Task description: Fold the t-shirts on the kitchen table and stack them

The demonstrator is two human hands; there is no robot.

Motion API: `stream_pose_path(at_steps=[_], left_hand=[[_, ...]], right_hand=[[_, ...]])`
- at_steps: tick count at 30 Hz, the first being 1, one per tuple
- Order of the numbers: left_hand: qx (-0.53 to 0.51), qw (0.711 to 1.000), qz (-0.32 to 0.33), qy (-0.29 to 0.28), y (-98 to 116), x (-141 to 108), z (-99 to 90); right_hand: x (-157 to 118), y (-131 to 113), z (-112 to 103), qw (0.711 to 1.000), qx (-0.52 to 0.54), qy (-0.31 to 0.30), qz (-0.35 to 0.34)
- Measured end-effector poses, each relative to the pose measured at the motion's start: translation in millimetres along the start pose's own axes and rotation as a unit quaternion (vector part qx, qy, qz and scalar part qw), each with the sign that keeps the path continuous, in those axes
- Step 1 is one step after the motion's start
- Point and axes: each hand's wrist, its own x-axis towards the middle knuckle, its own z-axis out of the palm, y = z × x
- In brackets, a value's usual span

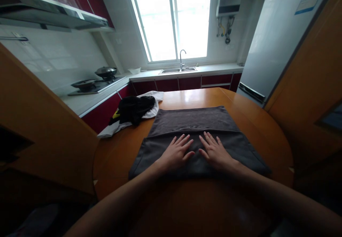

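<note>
A dark grey cloth [235, 148] lies on the round wooden table [267, 133], its near part folded over so that an edge crosses it from side to side. Beyond that edge a strip of lighter, brownish-grey fabric shows. My left hand [177, 151] rests flat on the folded part, left of the middle, with its fingers spread. Beside it, a small gap away, my right hand [215, 151] lies flat on the same part, fingers apart and pointing forward. Neither hand grips anything.
A heap of black clothes [135, 108] with white cloth [155, 95] lies at the table's left edge. Behind the table are a counter with a sink [177, 70], a stove [100, 86] with two pans, and a fridge [272, 44] at the right.
</note>
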Motion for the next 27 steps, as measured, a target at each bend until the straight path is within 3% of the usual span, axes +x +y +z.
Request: stream_pose_path(at_steps=[2, 6, 9, 13, 16, 19, 21, 22, 24, 27], left_hand=[[0.004, 1.0, -0.014, 0.015, 0.6, 4.0, -1.2], [0.0, 1.0, -0.024, -0.009, -0.4, 4.2, -2.6], [-0.003, 0.999, -0.044, 0.025, -19.4, -12.5, -16.0], [0.012, 0.988, -0.152, 0.031, -66.4, -49.6, -30.7], [-0.055, 0.979, -0.198, 0.019, -99.9, -74.2, -33.8], [-0.176, 0.953, -0.192, 0.152, -120.5, -98.3, -44.2], [-0.222, 0.913, -0.239, 0.245, -124.0, -119.4, -54.1], [-0.23, 0.896, -0.274, 0.263, -122.1, -131.4, -57.9], [-0.239, 0.884, -0.328, 0.232, -111.4, -155.9, -60.5], [-0.261, 0.893, -0.338, 0.144, -85.7, -185.5, -52.5]], right_hand=[[4.2, -1.5, -2.7, 1.0, -0.004, 0.004, 0.005], [3.0, -11.0, 0.1, 1.0, -0.018, -0.01, -0.008], [-8.0, 1.7, -3.9, 0.999, -0.034, 0.03, -0.003], [-24.2, 65.2, -11.9, 0.99, -0.082, 0.094, 0.066], [-32.1, 121.8, -9.0, 0.979, -0.082, 0.086, 0.164], [-42.9, 158.5, -9.6, 0.977, -0.018, 0.103, 0.184], [-56.9, 171.8, -16.6, 0.972, 0.017, 0.167, 0.166], [-66.4, 176.7, -21.2, 0.964, 0.034, 0.198, 0.171], [-89.1, 184.2, -29.0, 0.947, 0.063, 0.218, 0.228], [-125.8, 186.9, -32.6, 0.927, 0.11, 0.161, 0.321]])
